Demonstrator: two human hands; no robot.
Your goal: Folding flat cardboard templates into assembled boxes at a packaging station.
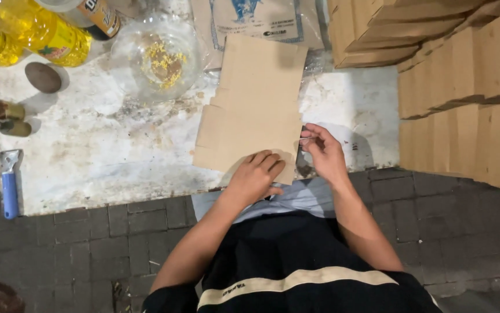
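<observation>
At the table's left edge lies a blue-handled scraper [9, 185], with a dark round lid [43, 77] farther back and yellow oil bottles [41, 32] in the far left corner. Right of those, a clear glass bowl [160, 55] with yellow bits inside stands near the far edge.

The flat cardboard blank [253, 107] lies at the middle of the stained white table [99, 156], its long axis running from the near edge toward the far edge, tilted slightly right. Its near end reaches the near edge of the table, directly in front of the person.

The left hand [257, 175] lies flat on the near right corner of the cardboard, fingers spread and pressing down, gripping nothing. The right hand [322, 152] is just beside the blank's right edge, thumb and forefinger pinched together on something thin and pale, too small to identify. So the blank lies ahead and left of both hands, the left one being on it.

Along the right side stand stacks of folded cardboard boxes [464, 75].
</observation>
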